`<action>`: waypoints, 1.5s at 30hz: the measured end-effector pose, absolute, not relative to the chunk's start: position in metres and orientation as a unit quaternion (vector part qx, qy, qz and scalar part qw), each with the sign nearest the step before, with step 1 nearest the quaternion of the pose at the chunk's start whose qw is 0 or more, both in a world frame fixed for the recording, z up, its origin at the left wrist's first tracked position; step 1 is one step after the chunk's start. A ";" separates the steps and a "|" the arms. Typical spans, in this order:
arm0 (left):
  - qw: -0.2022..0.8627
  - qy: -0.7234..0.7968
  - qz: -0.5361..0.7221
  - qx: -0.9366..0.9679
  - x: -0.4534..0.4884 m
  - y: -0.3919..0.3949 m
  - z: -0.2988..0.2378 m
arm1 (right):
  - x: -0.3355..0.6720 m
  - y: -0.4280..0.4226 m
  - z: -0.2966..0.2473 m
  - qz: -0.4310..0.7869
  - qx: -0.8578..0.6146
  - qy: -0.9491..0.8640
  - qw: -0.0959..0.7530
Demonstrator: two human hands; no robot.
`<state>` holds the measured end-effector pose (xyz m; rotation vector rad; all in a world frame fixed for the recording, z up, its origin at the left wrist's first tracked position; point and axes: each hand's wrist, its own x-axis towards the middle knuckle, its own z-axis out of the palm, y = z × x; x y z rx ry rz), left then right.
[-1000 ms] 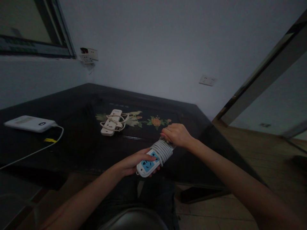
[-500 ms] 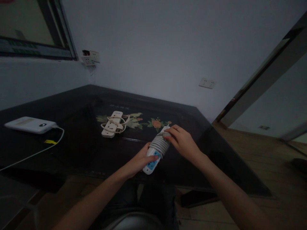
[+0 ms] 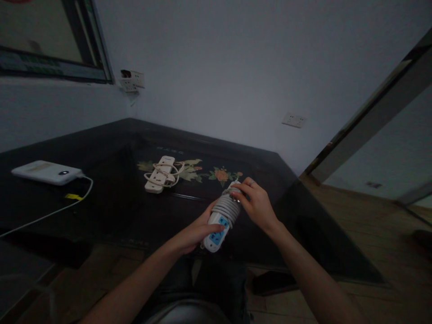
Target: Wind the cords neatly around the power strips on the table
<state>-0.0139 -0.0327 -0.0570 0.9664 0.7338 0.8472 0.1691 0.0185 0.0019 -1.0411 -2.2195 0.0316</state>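
A white power strip with blue socket faces is held over the near part of the table, tilted with its far end to the right. Its grey cord is wound round the middle in several tight turns. My left hand grips the strip from the left, thumb lying across the blue sockets and fingers hidden underneath. At the far end, my right hand pinches the cord between thumb and fingers. A small shiny bit shows under those fingertips, too small to make out.
On the dark glossy table lies a second white power strip with its cord looped over it. A white power bank with a cable lies at the left, near a yellow tag. A wall outlet sits behind.
The held strip has tipped slightly and come a little nearer to me. My right hand has turned a little at the cord, its grip still closed. The whole view has shifted slightly.
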 end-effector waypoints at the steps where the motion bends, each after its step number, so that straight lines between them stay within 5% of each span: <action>1: 0.738 0.330 0.389 0.442 -0.014 -0.033 -0.056 | 0.169 0.019 0.001 0.009 -0.397 -0.851 0.343; 9: 0.662 0.332 0.418 0.526 -0.010 -0.029 -0.066 | 0.170 0.024 -0.006 -0.034 -0.373 -0.856 0.355; 28: 0.745 0.349 0.410 0.393 -0.002 -0.036 -0.072 | 0.166 0.023 -0.038 -0.020 -0.405 -0.815 0.413; 45: 0.699 0.365 0.448 0.423 0.010 -0.036 -0.069 | 0.157 0.005 -0.046 -0.055 -0.453 -0.748 0.482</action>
